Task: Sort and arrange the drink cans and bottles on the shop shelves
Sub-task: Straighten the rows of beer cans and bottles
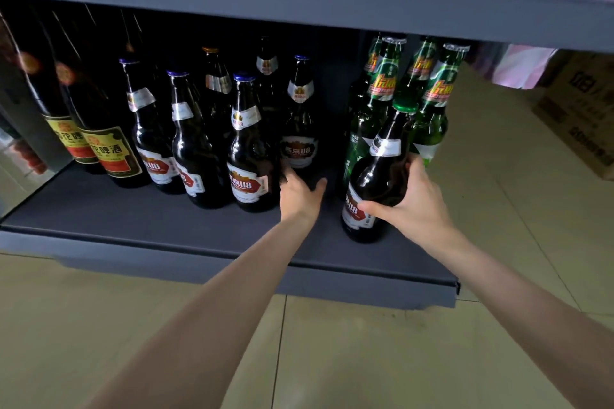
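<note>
Right hand gripped a dark bottle upright on the bottom shelf, right of centre, before green bottles. Left hand reached between bottles, fingers loosely spread, holding nothing.

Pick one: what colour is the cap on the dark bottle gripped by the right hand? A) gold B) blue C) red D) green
D. The right hand grips a dark bottle whose cap is green, while the similar dark bottles standing to its left carry blue caps.
</note>
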Demonstrator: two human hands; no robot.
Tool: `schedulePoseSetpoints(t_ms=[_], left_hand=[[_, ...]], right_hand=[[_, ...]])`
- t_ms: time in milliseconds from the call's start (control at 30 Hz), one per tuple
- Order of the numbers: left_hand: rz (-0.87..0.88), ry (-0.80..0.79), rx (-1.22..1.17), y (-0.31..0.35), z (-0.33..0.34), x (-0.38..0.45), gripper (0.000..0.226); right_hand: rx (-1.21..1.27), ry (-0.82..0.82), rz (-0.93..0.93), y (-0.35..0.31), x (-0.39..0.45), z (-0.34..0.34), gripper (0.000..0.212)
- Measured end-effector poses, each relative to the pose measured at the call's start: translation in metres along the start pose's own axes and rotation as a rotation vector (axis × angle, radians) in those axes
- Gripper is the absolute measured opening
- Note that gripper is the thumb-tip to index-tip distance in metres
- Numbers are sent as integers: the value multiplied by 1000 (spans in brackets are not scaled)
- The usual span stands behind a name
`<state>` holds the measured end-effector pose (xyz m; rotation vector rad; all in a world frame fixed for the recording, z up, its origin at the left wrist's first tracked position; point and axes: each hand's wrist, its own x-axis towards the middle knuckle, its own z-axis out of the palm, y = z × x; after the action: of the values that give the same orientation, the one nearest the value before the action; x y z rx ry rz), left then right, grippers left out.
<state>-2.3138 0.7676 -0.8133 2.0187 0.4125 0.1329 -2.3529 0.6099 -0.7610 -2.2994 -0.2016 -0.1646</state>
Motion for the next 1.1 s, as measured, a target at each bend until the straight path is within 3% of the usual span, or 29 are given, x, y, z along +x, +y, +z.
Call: schedulePoseSetpoints(t_ms=[200,300,433,733,1100], left_hand=[[30,155,-156,-1,15,40,94],[-34,192,-244,0,23,58,93],[-12,240,-248,-7,29,66,91],[19,167,-272,6,40,71,78],[45,165,-138,7,46,81,84]], right_hand=[[-24,-39,-31,6,3,-5,80],[-1,-27,-36,10,3,-2,78],[24,-6,-45,13,4,0,77],[12,-13,-19,8,3,0,80],[23,2,-7,9,1,1,82]])
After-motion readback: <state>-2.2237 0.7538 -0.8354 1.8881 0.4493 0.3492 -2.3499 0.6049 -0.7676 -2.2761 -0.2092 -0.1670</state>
